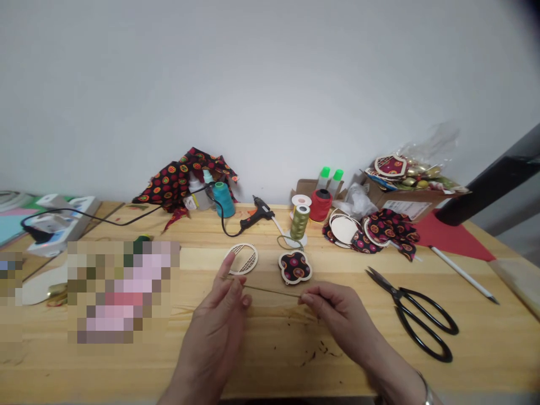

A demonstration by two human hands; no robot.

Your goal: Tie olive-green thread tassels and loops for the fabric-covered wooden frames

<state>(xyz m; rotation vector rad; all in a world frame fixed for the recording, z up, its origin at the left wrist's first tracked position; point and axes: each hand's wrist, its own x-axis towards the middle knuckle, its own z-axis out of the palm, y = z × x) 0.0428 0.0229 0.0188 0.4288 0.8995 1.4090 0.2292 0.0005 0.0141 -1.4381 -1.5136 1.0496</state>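
A thin olive-gold cord (272,291) runs taut between my two hands, low over the wooden table. My left hand (219,315) pinches one end between thumb and fingers, its index finger pointing up with the cord near it. At the other end, the thumb and fingertips of my right hand (333,306) close on the cord. Just beyond my hands lies a four-lobed wooden-framed piece (294,266) covered in dark patterned fabric. An oval wooden lattice piece (242,259) rests behind my left fingers, partly hidden. Behind these stands a spool of olive-gold thread (300,223).
Black-handled scissors (396,293) lie open at right, near a white pen (464,274). Along the back are a glue gun (259,214), a teal thread cone (223,199), a red thread cone (321,205) and a filled cardboard box (407,205). A power strip (70,222) sits left.
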